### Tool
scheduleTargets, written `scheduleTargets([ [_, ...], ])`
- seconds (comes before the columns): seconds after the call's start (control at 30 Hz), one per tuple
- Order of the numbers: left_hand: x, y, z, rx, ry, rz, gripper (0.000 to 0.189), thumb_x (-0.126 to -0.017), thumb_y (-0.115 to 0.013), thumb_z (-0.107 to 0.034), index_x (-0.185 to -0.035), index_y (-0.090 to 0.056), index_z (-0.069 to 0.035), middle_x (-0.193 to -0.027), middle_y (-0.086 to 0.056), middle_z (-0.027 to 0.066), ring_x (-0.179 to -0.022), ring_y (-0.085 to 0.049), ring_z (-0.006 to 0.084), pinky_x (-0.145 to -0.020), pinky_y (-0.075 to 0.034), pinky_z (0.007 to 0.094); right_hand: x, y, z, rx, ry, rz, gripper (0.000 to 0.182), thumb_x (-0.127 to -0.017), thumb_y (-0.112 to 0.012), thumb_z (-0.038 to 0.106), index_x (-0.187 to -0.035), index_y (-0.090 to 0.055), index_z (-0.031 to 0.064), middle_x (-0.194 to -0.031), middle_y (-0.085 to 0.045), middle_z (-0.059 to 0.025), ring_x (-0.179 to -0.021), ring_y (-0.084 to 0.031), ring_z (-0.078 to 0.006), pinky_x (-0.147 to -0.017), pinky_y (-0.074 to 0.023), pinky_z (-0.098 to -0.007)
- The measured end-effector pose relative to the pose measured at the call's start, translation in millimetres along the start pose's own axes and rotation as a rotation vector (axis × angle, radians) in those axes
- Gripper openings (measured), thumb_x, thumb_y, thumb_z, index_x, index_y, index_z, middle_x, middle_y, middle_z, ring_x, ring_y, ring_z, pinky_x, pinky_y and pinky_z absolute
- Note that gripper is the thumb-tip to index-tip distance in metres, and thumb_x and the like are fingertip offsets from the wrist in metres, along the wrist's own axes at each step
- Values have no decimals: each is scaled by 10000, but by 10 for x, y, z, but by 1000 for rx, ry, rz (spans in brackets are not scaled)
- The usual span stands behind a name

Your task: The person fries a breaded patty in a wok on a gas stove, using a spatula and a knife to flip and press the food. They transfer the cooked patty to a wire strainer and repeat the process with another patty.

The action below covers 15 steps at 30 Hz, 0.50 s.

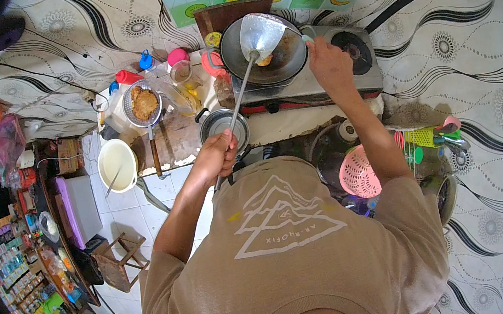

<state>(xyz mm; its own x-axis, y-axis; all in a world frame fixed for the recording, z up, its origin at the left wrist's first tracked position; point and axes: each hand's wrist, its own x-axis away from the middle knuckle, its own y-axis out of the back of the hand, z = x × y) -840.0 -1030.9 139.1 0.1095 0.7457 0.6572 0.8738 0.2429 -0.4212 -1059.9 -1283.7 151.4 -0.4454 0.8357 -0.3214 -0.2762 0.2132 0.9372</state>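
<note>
My left hand (219,157) grips the long metal handle of a wide spatula (259,32), whose blade is over a dark wok (240,75). My right hand (332,63) is at the wok's right rim, closed on the light-coloured handle of a thin utensil (307,37); its far end meets the spatula blade, and its kind cannot be told. A piece of browned fried food (265,61) shows in the wok, partly behind the spatula. Left of the wok, a perforated skimmer (128,111) with a wooden handle holds more fried food (144,103).
The wok stands on the left burner of a gas stove (253,95). A metal pot (209,129) sits before it on the worktop. A white tub of pale batter (135,165) with a spoon, several bottles (147,61) and a pink basket (358,174) are nearby.
</note>
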Motion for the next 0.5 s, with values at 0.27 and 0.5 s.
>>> scheduleTargets([
  [0.27,-65,-35,137,24,66,-19,373,-1053,-396,-424,-815,-445,-141,-606,-304,-62,-450,-225,59,-396,-163,255,70,-314,46,-85,-74,-59,297,-996,-483,311,-920,-583,42,-708,-657,-213,-663,-659,-409,-593,-506,-541],
  [0.5,-130,-48,181,-33,50,-62,375,-1034,-440,-440,-798,-474,-151,-578,-326,-74,-427,-266,58,-372,-207,246,314,-519,412,-238,-27,-14,216,-974,-526,254,-977,-510,38,-758,-646,-217,-697,-642,-428,-606,-498,-541],
])
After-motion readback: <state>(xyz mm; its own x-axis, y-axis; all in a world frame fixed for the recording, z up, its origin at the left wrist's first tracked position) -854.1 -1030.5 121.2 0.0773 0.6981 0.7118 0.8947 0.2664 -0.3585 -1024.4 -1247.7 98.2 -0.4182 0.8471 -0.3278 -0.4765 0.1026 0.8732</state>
